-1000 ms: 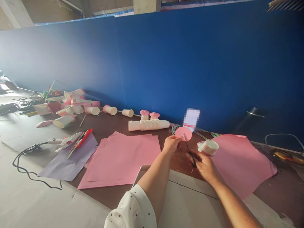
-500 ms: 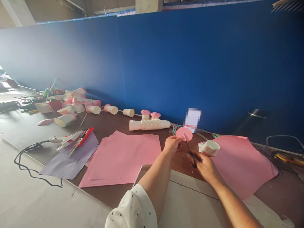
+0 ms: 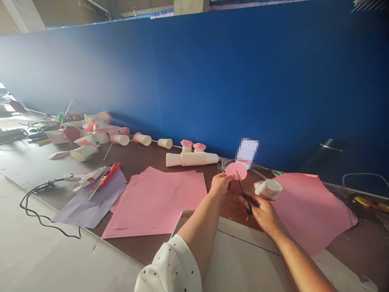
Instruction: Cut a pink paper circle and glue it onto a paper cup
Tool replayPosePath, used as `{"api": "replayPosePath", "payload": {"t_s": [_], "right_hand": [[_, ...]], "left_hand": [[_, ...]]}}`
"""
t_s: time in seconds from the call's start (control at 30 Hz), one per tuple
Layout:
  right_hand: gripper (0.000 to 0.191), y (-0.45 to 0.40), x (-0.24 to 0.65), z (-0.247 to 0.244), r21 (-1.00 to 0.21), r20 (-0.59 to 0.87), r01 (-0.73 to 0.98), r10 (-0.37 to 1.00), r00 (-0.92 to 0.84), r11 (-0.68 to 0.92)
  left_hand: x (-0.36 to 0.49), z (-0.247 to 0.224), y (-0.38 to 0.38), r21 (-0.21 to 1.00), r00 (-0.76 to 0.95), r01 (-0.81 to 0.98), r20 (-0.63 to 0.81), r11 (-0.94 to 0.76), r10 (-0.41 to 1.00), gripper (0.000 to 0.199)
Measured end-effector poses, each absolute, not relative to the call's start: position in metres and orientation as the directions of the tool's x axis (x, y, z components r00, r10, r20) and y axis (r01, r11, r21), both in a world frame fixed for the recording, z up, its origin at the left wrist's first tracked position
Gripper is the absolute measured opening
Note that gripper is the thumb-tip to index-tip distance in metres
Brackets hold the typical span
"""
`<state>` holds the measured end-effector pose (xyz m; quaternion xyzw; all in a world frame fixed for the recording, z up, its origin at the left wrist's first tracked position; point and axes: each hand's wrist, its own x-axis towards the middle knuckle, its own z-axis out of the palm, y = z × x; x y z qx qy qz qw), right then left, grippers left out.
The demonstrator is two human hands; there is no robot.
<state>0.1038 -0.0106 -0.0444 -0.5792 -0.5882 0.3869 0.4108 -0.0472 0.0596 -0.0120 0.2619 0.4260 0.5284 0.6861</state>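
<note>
A round pink paper disc [image 3: 240, 169] is pinched at its left edge by my left hand [image 3: 221, 184], whose fingers are closed. My right hand [image 3: 265, 213] is wrapped round the handles of black scissors [image 3: 246, 202]. Their blades reach up to the disc and overlap its middle; whether they are cutting through it I cannot tell. Just beyond my right hand a white paper cup with red print [image 3: 269, 190] lies tilted on its side. To the left of my left hand are stacked pink paper sheets [image 3: 161, 202].
A nested row of paper cups [image 3: 194, 159] lies behind the sheets, near two pink-topped cups [image 3: 199, 147]. At left, a glue gun [image 3: 86, 177] and a red utility knife [image 3: 105, 178] rest on purple paper [image 3: 91, 209]. Another pink sheet [image 3: 313, 207] lies right. A blue partition [image 3: 243, 81] stands behind.
Almost nothing differs. The view has shifted very slightly; both hands keep their hold on the disc and the scissors.
</note>
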Motion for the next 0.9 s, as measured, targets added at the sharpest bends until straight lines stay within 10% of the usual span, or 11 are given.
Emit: {"api": "replayPosePath", "payload": {"t_s": [0.9], "right_hand": [[0.055, -0.015, 0.102, -0.035, -0.894, 0.036, 0.448, 0.999, 0.029, 0.019]], "left_hand": [[-0.048, -0.012, 0.059, 0.813, 0.084, -0.505, -0.287, 0.289, 0.954, 0.021]]}}
